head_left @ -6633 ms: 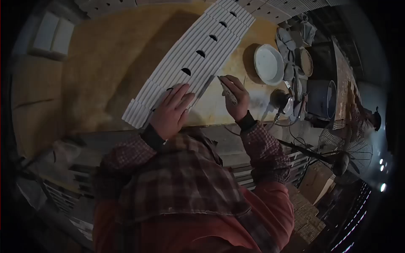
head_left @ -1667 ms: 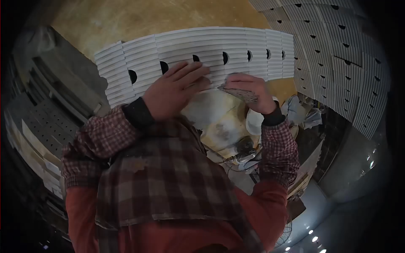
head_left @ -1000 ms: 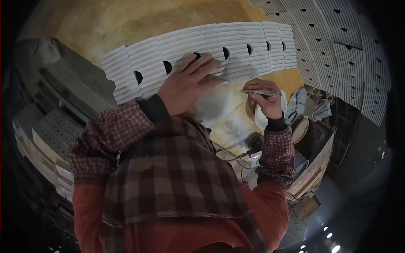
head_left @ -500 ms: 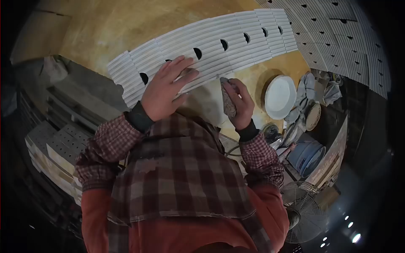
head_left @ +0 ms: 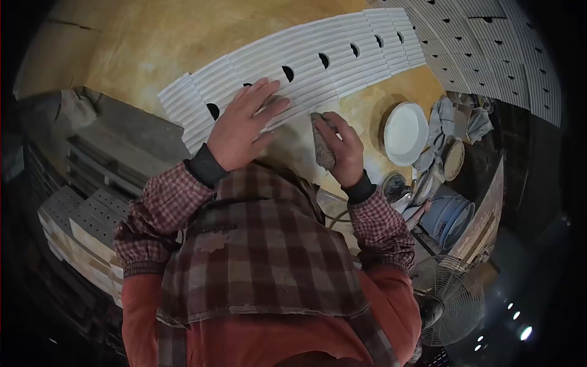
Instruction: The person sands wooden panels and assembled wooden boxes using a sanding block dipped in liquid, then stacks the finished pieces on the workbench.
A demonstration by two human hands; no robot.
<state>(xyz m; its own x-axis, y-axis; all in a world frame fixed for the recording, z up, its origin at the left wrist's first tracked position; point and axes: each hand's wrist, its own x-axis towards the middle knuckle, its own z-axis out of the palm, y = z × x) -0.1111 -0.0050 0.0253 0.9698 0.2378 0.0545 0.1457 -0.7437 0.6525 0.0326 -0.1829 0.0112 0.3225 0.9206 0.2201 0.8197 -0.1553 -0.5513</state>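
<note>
A long row of white ribbed panels [head_left: 257, 67] with dark half-round holes lies across the yellowish table. My left hand [head_left: 244, 125] rests on the near edge of the panels, fingers spread, beside one of the holes. Close to that same edge, my right hand [head_left: 343, 147] grips a flat grey, rough-looking block [head_left: 323, 144], held on its side. Its exact kind cannot be made out. The fingers wrap over its upper part and hide some of it. A small gap seems to separate the block from the panels.
Right of my right hand stands a white basin [head_left: 405, 134]. Beyond it are grey rags [head_left: 441, 125], a round tin [head_left: 454, 160], a blue bucket [head_left: 447, 220] and a wire fan [head_left: 452, 300]. More ribbed panels [head_left: 489, 55] stand at the upper right; perforated blocks [head_left: 92, 214] are stacked at left.
My right hand and the grey block have shifted slightly left along the near edge of the panels. My left hand stays on the panels. The view has tilted a little.
</note>
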